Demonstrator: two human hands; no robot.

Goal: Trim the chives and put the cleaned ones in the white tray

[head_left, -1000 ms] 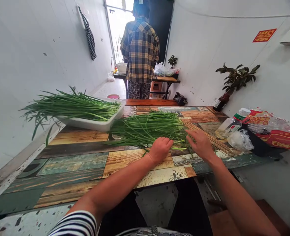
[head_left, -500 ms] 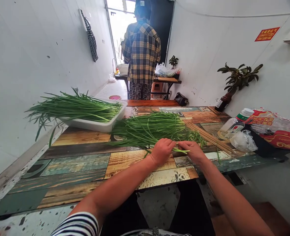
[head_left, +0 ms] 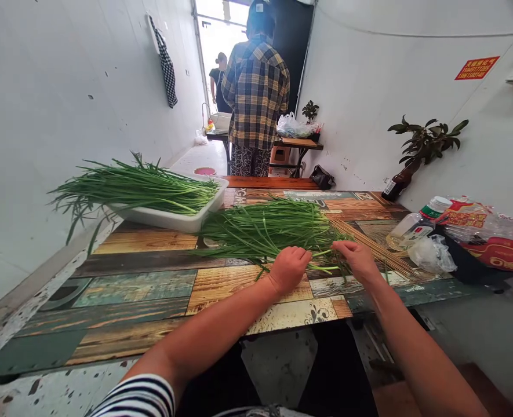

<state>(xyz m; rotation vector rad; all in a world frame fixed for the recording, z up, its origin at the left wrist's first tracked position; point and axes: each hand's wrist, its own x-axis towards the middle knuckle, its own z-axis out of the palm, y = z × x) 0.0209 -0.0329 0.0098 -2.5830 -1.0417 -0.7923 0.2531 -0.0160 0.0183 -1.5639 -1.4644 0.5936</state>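
My left hand (head_left: 289, 270) is closed around a few green chive stems (head_left: 326, 260) at the near edge of a loose chive pile (head_left: 265, 229). My right hand (head_left: 356, 260) pinches the same thin stems a little to the right. The pile lies on a wooden patchwork-pattern table (head_left: 138, 243). Next to it, a white plastic tray (head_left: 164, 219) holds a larger chive bundle whose leaves hang past its rim. Thin bamboo skewers (head_left: 369, 246) lie just beyond my right hand.
Right of the table stand a plastic bottle (head_left: 410, 230), a crumpled clear bag (head_left: 431, 255) and a red-printed package (head_left: 495, 243). A person in a plaid shirt (head_left: 256, 92) stands beyond the far table end, and another person (head_left: 218, 81) is by the bright doorway.
My hands, far apart a second ago, have closed onto the stems. My right hand has drawn slightly rightward since half a second ago. A second person now shows in the doorway.
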